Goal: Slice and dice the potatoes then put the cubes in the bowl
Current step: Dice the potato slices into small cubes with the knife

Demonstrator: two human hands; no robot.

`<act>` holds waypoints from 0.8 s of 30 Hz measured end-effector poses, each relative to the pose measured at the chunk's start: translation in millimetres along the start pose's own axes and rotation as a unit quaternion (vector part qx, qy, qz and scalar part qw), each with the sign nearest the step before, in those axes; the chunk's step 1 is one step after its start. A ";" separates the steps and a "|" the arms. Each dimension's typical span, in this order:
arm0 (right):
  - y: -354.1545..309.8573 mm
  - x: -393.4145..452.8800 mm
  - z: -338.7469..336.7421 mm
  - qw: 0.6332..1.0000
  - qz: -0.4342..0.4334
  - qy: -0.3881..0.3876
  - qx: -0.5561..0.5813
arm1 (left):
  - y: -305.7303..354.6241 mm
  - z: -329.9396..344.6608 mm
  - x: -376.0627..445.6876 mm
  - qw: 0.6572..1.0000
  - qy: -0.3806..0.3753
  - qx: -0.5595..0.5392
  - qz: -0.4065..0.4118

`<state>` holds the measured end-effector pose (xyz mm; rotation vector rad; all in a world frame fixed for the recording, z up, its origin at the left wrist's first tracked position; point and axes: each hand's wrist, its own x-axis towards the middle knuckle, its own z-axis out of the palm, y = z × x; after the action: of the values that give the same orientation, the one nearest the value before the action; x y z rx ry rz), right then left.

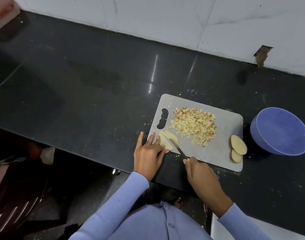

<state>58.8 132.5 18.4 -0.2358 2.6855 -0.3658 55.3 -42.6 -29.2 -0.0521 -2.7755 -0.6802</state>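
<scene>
Your left hand [149, 151] lies flat with straight fingers pressing down on a stack of potato slices [167, 141] at the near left corner of the grey cutting board [222, 134], just below its handle slot. Your right hand [200, 174] is curled around the yellow handle of a knife [177, 148], and the blade runs up and to the left so that it lies across the slices right beside your left fingertips. In the middle of the board sits a heap of potato cubes [194, 125], some with browned edges, with a few strays scattered at its near edge. Two potato halves [237, 148] rest at the near right corner of the board, one just in front of the other, cut side down as far as you can tell. The blue bowl [280, 131] stands on the black countertop [79, 94] just to the right of the board, tilted toward you, with no cubes showing inside. White tiles [165, 16] line the wall behind the counter, and your sleeves are light blue
</scene>
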 end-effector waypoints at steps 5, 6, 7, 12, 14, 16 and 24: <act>-7.8 5.2 -1.9 1.000 -0.021 0.003 0.011 | -1.2 1.8 -1.6 1.000 0.011 0.000 0.000; -10.8 8.4 -2.9 1.000 -0.028 0.005 0.010 | -0.9 2.2 -1.6 1.000 0.013 -0.002 -0.002; -14.1 12.2 -3.6 0.999 -0.035 0.004 0.009 | -1.1 2.6 -1.6 1.000 0.014 -0.005 -0.004; -25.6 30.5 -2.1 0.999 -0.053 0.001 -0.009 | -2.7 4.4 -2.3 1.000 0.010 -0.001 -0.007; -27.1 33.2 -1.3 0.998 -0.054 -0.006 -0.013 | -2.7 4.6 -1.9 1.000 0.006 0.005 -0.009; -25.8 31.6 -2.0 0.998 -0.054 -0.016 -0.020 | -2.1 4.5 -0.6 1.000 0.003 0.008 -0.013; 8.1 -13.7 -0.3 0.996 -0.015 -0.069 -0.053 | 1.3 4.8 -0.5 1.000 0.006 0.013 -0.021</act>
<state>70.1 143.2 21.6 -0.3224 2.5710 -0.2080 54.7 -39.2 -32.9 0.0145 -2.7804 -0.6534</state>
